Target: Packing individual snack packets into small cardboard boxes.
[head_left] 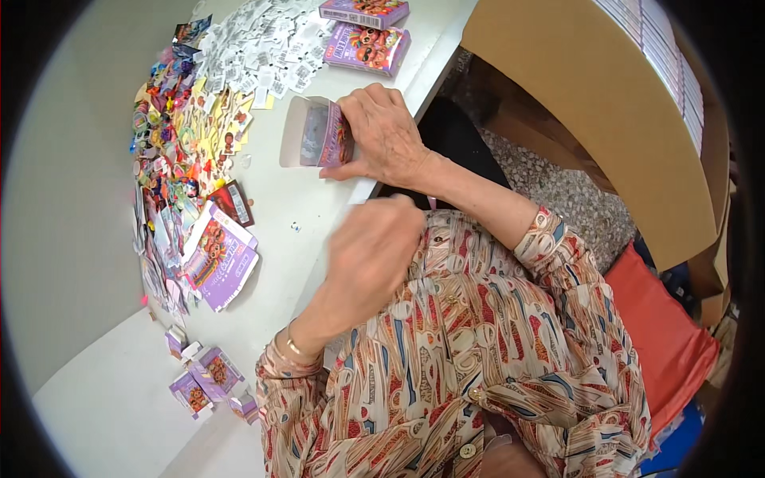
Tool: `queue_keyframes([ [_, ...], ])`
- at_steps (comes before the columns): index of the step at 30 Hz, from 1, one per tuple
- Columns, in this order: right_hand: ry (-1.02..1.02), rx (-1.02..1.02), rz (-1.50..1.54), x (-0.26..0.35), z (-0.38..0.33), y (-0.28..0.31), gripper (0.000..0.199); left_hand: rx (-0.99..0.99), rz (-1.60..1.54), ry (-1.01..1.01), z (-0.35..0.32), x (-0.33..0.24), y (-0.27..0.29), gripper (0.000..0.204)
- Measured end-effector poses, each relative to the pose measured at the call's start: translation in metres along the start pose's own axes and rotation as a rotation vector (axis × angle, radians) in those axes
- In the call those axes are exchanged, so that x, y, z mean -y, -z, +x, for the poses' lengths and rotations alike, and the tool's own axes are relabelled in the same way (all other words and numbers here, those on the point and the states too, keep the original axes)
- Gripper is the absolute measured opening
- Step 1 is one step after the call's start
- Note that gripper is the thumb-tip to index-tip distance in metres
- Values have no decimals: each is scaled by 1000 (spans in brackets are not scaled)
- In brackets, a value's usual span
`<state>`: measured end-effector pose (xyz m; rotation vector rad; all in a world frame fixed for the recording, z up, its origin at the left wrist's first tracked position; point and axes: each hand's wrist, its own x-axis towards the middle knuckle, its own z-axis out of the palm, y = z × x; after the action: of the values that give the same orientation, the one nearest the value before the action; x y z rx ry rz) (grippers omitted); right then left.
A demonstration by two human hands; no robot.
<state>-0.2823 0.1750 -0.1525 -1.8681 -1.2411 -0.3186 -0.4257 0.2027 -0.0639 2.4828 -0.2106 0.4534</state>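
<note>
Holding one open purple box (pixel 323 135), right hand (pixel 384 134); two closed boxes (pixel 366 32) beyond.

A white table (pixel 103 398) carries the lot. At twelve o'clock lie two closed purple boxes (pixel 366 46), with a spread of white tags (pixel 263 48) at eleven. Colourful trinkets (pixel 171 119) heap at ten. Flat purple cartons (pixel 219 255) sit at nine, and small folded boxes (pixel 203 378) at seven.
</note>
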Motion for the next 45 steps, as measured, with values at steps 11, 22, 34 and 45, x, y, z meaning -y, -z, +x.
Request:
queue_keyframes([
  [11,-56,65,47,1,-4,2,77,541,-106,291,-45,108,-183,47],
  [22,-15,94,66,-3,1,4,81,488,-132,673,-37,113,-203,39],
  [34,-12,73,3,4,-1,5,80,698,196,346,-48,121,-228,30],
  [45,-14,68,16,12,5,11,79,63,-183,677,-29,105,113,19],
])
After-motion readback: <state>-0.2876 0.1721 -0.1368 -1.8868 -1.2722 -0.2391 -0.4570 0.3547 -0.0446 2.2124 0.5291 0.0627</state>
